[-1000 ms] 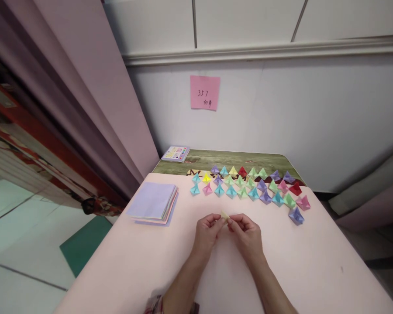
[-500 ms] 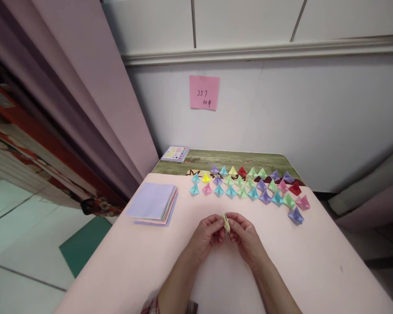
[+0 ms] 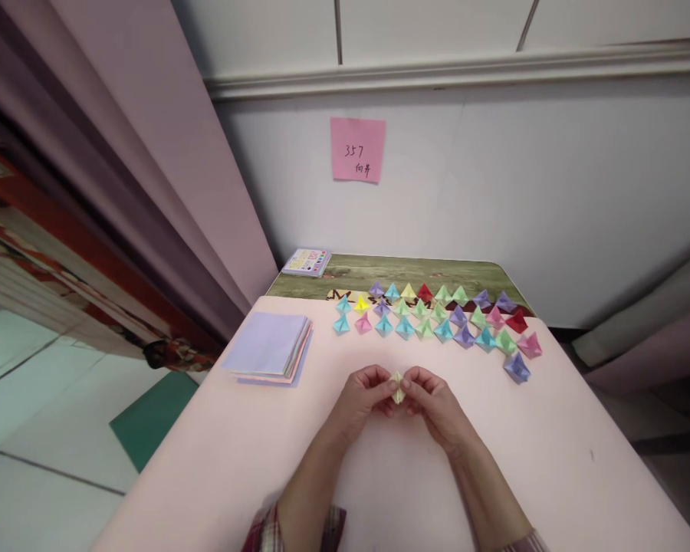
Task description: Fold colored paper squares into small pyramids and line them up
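A small pale yellow folded paper piece (image 3: 399, 386) is pinched between both my hands above the middle of the pink table (image 3: 552, 460). My left hand (image 3: 368, 395) grips its left side with closed fingertips. My right hand (image 3: 434, 402) grips its right side the same way. Beyond them, several small folded paper shapes (image 3: 437, 322) in teal, green, purple, pink, red and yellow stand in rows near the table's far edge.
A stack of coloured square paper sheets (image 3: 267, 349) lies at the table's left. A small packet (image 3: 307, 261) rests on the green patterned surface (image 3: 465, 272) behind. A pink sticky note (image 3: 357, 149) hangs on the wall. Curtains hang at the left.
The yellow piece has been turned between my fingertips, from lying flat to standing on edge. Both hands stay close together. The view has tilted up slightly.
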### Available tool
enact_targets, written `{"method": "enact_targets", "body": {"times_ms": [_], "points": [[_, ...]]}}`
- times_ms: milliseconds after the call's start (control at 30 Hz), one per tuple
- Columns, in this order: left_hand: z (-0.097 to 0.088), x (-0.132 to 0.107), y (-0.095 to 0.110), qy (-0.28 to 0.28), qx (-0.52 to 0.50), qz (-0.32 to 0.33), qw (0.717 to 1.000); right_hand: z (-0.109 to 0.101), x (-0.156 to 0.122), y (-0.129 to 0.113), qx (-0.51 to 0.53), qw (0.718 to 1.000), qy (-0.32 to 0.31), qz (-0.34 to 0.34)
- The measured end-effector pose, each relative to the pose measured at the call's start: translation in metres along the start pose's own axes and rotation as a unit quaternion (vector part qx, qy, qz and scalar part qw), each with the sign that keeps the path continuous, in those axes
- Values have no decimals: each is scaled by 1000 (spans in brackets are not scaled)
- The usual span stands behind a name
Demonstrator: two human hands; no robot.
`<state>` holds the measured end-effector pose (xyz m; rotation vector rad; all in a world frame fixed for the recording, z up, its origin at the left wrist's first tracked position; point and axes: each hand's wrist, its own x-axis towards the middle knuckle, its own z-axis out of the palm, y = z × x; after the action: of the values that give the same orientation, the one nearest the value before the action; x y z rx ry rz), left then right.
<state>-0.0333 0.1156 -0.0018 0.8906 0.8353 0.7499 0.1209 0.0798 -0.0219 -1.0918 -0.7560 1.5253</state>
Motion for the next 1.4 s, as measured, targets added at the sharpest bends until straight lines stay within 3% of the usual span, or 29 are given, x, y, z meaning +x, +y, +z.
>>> {"method": "enact_targets", "body": {"times_ms": [167, 267, 533, 733, 867, 967, 1167, 1400], "points": [[2, 4, -5, 31, 29, 81, 996, 2, 7, 9, -32, 996, 37, -74], [2, 6, -8, 48, 23, 95, 994, 3, 9, 13, -28, 994, 51, -94], [0, 9, -12, 47, 43, 92, 994, 2, 7, 11, -80, 994, 33, -70], [5, 7, -15, 68, 49, 51, 995, 8, 8, 17, -51, 986, 122, -105], [8, 5, -15, 102, 56, 31, 993, 11, 7, 17, -70, 981, 138, -116], [7, 5, -14, 118, 41, 22, 992, 9, 5, 14, -129, 969, 156, -141], [6, 5, -15, 94, 21, 3, 995, 5, 5, 11, -266, 922, 158, -232], [8, 3, -13, 67, 16, -3, 998, 7, 4, 11, -302, 897, 154, -283]]}}
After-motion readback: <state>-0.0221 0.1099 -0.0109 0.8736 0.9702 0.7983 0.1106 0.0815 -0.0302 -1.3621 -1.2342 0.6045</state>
